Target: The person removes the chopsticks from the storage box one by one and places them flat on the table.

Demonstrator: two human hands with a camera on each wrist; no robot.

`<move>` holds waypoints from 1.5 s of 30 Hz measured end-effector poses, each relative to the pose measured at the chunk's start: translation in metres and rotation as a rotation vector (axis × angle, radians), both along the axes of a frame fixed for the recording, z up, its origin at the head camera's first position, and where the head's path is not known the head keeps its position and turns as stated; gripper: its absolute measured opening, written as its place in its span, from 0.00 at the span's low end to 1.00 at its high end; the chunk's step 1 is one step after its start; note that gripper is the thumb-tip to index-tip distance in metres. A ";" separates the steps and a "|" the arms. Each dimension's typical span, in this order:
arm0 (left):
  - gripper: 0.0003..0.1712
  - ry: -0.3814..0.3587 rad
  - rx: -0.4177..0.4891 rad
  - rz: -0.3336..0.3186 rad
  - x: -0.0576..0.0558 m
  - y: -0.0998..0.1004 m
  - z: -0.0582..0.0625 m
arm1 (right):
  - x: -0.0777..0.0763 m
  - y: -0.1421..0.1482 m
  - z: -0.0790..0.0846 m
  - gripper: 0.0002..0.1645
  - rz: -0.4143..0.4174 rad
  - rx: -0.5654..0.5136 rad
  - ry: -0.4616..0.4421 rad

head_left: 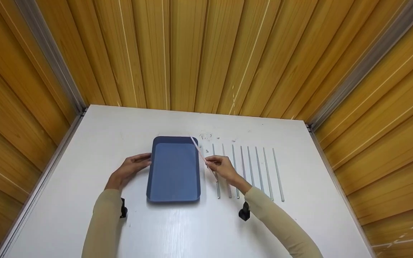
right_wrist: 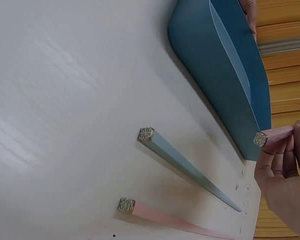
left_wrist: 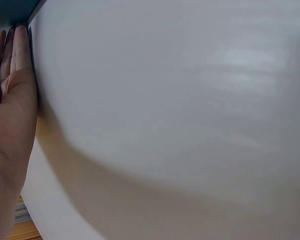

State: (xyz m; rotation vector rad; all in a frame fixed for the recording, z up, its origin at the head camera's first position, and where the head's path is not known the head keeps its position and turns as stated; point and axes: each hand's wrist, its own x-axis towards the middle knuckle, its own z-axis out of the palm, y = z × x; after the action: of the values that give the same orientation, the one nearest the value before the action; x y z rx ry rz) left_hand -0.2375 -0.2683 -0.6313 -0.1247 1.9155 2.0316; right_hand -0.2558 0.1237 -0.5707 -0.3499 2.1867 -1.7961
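Note:
A blue rectangular tray (head_left: 173,172) lies on the white table with bare floor visible inside it. My left hand (head_left: 129,168) rests at its left side, fingers fairly straight against the wall; the left wrist view shows these fingertips meeting the tray (left_wrist: 15,11). Between thumb and fingers, my right hand (head_left: 224,167) pinches a pink chopstick (head_left: 196,146), held slanted with its far end over the tray's right rim. In the right wrist view the patterned silver end of that pink chopstick (right_wrist: 277,134) points out of the hand.
To the right of the tray several chopsticks lie in a row, among them a light blue chopstick (right_wrist: 185,167) and another pink chopstick (right_wrist: 165,217). The rightmost chopstick (head_left: 278,175) lies beyond my right forearm. Wood-patterned walls (head_left: 185,53) enclose the table's back and sides.

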 end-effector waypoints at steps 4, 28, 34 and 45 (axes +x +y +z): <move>0.38 0.000 0.018 0.006 0.000 0.001 -0.001 | -0.001 0.011 0.002 0.19 -0.023 0.005 -0.023; 0.39 -0.019 -0.009 -0.001 0.000 0.003 0.003 | 0.007 0.074 0.032 0.17 -0.200 0.122 -0.072; 0.39 -0.007 -0.016 -0.016 0.002 0.001 0.001 | -0.001 0.105 0.007 0.18 -0.293 0.150 -0.076; 0.38 0.009 0.001 -0.029 0.003 -0.002 0.003 | 0.006 0.147 -0.001 0.20 -0.358 0.184 -0.099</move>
State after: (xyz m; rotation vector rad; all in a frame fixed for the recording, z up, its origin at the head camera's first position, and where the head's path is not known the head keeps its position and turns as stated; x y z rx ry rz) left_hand -0.2341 -0.2700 -0.6285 -0.0871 1.9104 2.0174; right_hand -0.2495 0.2704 -0.5719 0.1787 2.4365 -1.7122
